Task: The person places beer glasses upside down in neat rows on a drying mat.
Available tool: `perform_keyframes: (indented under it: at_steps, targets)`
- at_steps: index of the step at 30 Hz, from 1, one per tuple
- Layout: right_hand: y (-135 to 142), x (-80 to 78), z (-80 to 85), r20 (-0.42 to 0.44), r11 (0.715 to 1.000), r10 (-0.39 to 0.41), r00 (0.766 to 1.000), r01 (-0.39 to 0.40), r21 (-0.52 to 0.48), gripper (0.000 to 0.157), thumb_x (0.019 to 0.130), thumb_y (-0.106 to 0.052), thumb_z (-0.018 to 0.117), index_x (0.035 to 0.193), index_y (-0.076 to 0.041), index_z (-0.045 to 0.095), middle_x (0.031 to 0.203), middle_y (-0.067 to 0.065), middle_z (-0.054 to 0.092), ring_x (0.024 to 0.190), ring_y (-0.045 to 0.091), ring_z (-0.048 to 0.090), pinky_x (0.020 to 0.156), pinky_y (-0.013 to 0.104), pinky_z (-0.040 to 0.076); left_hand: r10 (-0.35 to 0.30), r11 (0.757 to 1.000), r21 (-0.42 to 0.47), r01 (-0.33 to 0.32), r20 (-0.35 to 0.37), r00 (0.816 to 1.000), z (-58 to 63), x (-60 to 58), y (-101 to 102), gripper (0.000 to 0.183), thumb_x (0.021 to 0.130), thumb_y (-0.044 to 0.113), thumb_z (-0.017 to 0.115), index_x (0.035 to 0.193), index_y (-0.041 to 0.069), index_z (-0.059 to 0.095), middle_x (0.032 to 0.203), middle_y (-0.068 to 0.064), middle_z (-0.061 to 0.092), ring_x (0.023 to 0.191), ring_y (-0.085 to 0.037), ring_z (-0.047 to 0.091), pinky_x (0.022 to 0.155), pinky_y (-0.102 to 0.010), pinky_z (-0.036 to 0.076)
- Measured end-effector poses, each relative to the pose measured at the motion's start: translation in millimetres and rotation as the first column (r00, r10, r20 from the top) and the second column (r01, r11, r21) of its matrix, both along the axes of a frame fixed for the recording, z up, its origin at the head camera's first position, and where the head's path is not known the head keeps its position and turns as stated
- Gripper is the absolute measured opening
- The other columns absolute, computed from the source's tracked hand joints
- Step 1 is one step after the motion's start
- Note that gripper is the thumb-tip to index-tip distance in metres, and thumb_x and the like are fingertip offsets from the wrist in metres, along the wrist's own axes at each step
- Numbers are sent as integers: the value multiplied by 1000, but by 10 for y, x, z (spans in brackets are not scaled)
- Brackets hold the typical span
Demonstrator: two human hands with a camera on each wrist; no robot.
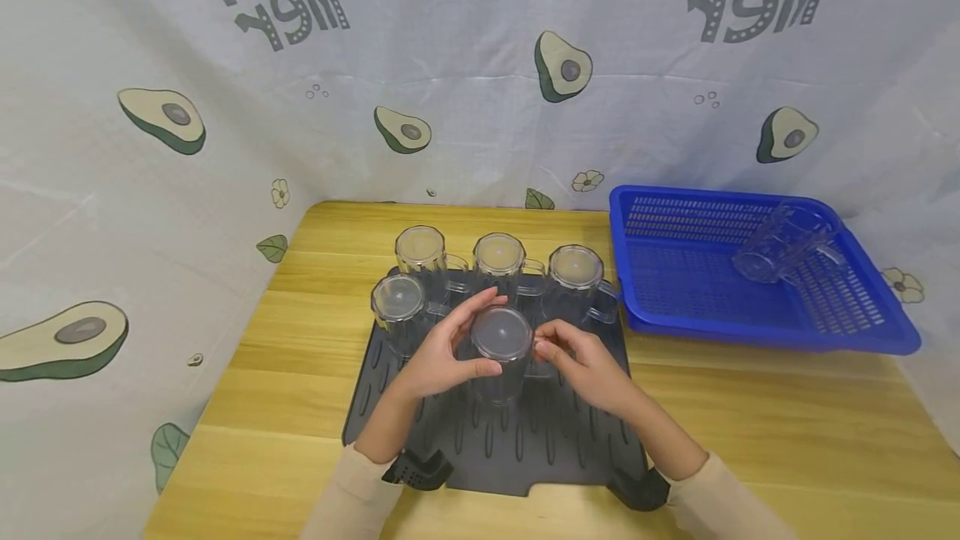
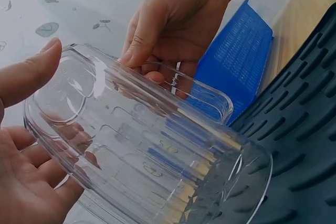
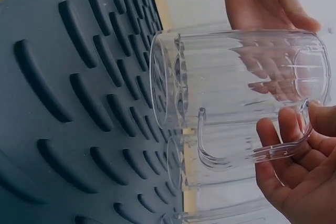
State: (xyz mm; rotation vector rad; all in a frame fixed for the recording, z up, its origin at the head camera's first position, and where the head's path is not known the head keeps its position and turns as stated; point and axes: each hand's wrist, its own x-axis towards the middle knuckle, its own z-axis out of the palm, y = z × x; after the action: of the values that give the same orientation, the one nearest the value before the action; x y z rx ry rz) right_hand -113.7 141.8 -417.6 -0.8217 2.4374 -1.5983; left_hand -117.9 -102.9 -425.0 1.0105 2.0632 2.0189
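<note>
A clear glass mug (image 1: pixel 501 365) is held upside down over the black ridged drying mat (image 1: pixel 517 457), base up and rim toward the mat. My left hand (image 1: pixel 442 357) grips it around the base end, thumb on the near side and fingers behind. With thumb and fingertips, my right hand (image 1: pixel 585 361) pinches the mug's handle (image 3: pixel 231 161) close to the base. Behind the hands, several more clear mugs stand inverted on the mat, among them a left one (image 1: pixel 397 298), a back-left one (image 1: pixel 420 248), a middle one (image 1: pixel 499 255) and a right one (image 1: pixel 575 267).
A blue plastic basket (image 1: pixel 705 332) stands to the right of the mat, with clear mugs (image 1: pixel 780 244) lying on their sides in its right part. Wooden tabletop (image 1: pixel 277 365) shows around the mat. A white avocado-print curtain (image 1: pixel 465 32) hangs along the back and sides.
</note>
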Motion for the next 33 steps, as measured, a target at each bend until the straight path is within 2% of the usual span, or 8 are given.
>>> perform_keyframes:
  at_steps: [6,9,15,18,24,33]
  targets:
    - [-58,-77,-23,-27,1000,-30,999,30,5,14,101,-6,52,107,1,62,93,9,67,86,28,65,72,35,55,-29,999,40,30,-18,999,-47,-89,-36,92,87,40,74,152,-2,24,152,-20,35,136,-28,39,113,-38,30]
    - [-89,-116,-20,-33,999,-39,999,39,8,13,101,-6,52,107,0,63,93,11,67,85,24,65,69,31,54,-28,999,46,28,-12,1000,-64,-120,-56,91,87,38,74,152,0,25,153,-17,34,136,-28,39,113,-38,30]
    - [-139,-177,-18,-21,998,-65,998,65,18,13,100,-7,54,107,0,63,93,14,67,84,31,63,64,28,50,-36,999,36,36,-10,999,-73,-172,-85,88,88,36,74,153,3,25,154,-18,31,140,-27,34,114,-38,28]
    - [-153,-203,-34,-18,997,-74,997,74,26,13,100,-7,54,107,1,63,93,12,66,85,33,63,67,29,51,-44,999,29,45,-14,999,-74,-197,-94,87,89,35,73,153,2,24,155,-21,28,141,-27,31,115,-38,26]
    - [-168,-261,-91,-32,996,-85,996,86,31,14,100,-7,55,109,1,62,95,5,66,88,27,65,75,33,53,-33,999,28,33,-4,999,-78,-224,-102,87,88,34,74,153,2,25,155,-20,28,142,-26,30,114,-37,27]
    - [-177,-298,-141,-48,996,-87,995,88,21,15,98,-7,58,109,0,64,98,5,67,91,21,64,79,35,53,-7,1000,-5,6,-18,1000,-109,-222,-104,91,87,39,74,153,2,24,156,-17,28,143,-23,27,116,-36,24]
